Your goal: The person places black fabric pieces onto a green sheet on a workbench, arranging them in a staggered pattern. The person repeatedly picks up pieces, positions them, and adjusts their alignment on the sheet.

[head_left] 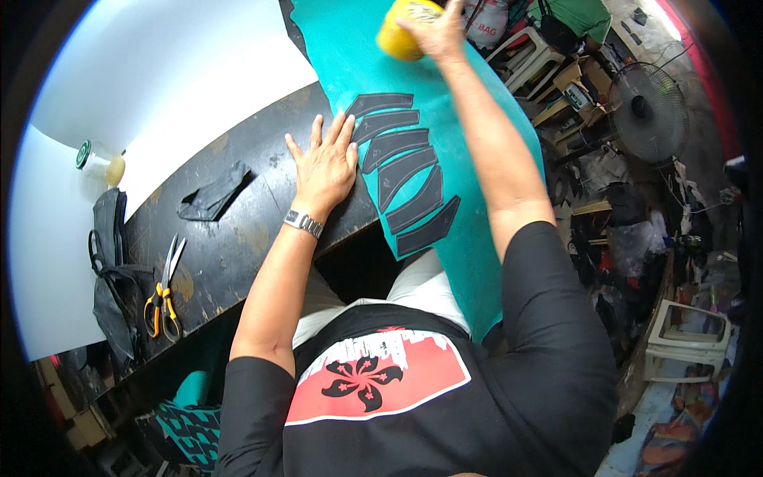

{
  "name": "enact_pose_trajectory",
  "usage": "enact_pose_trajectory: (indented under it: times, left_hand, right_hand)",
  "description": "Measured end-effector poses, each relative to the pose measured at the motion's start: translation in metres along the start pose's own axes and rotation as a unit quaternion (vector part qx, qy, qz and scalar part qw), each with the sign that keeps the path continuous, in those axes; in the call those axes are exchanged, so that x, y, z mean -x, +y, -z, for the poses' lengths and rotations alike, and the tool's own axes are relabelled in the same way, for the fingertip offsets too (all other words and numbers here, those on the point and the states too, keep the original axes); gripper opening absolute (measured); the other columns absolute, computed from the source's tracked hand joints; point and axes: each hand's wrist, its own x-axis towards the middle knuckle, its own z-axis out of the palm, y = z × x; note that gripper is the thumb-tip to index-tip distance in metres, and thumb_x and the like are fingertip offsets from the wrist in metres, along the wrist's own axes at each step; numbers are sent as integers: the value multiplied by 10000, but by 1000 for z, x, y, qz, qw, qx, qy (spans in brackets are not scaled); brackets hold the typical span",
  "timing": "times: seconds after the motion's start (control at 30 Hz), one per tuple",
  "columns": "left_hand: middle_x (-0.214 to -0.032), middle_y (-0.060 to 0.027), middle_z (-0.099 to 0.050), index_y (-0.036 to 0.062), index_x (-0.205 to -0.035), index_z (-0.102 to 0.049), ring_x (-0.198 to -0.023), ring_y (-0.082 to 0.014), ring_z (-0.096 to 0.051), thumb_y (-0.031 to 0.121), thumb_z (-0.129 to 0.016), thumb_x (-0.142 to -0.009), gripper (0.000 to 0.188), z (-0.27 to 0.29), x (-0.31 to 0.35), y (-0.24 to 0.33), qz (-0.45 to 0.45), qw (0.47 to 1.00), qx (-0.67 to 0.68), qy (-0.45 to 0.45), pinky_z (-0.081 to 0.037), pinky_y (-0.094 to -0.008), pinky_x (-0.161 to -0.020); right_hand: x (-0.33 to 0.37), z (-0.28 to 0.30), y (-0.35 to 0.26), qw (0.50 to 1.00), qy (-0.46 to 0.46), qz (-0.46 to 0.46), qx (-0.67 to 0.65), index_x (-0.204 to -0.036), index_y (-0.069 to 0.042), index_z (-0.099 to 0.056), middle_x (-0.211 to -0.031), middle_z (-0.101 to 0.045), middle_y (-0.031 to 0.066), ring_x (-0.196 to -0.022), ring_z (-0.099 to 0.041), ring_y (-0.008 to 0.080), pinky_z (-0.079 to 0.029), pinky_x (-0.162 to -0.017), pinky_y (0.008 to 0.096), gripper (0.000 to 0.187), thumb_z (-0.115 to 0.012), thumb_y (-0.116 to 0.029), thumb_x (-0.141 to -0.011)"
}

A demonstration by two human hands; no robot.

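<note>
A large teal sheet of leather-like material [477,159] is draped over the black table and hangs down beside my legs. Several black curved cut pieces [400,141] lie in a row on it. My left hand [324,165] rests flat with spread fingers on the table [262,199], fingertips at the sheet's left edge by the upper pieces. Up at the far side, my right hand [439,33] grips a yellow can [397,38] by its side, over the teal sheet. The can's top looks smeared with residue. Part of it is cut off by the picture's upper edge.
Yellow-handled scissors [163,294] and a folded black scrap [214,193] lie left on the table. Black strips [111,270] hang near its left end, beside a jar [95,161]. On the right stand a fan [648,111] and a white plastic stool [687,342] amid clutter.
</note>
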Motion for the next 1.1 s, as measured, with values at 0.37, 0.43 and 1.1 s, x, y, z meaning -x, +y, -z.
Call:
enact_pose_trajectory:
  times: [0.37, 0.43, 1.1]
  left_hand:
    - [-1555, 17, -463, 257, -1464, -531, -1471, -254, -353, 341, -516, -1015, 457, 8, 37, 28, 10, 1000, 12, -11, -157, -800, -1111]
    - [-1534, 22, -484, 251, -1450, -546, -1444, -248, -380, 323, -557, -996, 460, 10, 42, 29, 4, 1000, 21, -3, -181, -799, -1105]
    - [-1408, -243, -398, 0, -1420, -398, -1345, -392, -362, 237, -934, -669, 952, 199, 93, -245, 258, 773, -27, 578, -334, -492, -1115]
  right_hand:
    - [41, 91, 20, 960, -170, -187, -122, -1586, -37, 157, -1228, -665, 221, -1169, -642, 275, -487, -1048, 374, 1329, -864, -119, -740]
    - [51, 87, -1, 981, -11, -13, 191, -1616, -49, -4, -1426, -502, 279, -1373, -453, 360, -339, -1170, 408, 1203, -844, -112, -757]
    - [140, 66, -120, 937, -288, -154, -121, -1640, -209, -155, -1092, -595, 89, -791, -579, 74, -527, -742, 222, 942, -678, 39, -897]
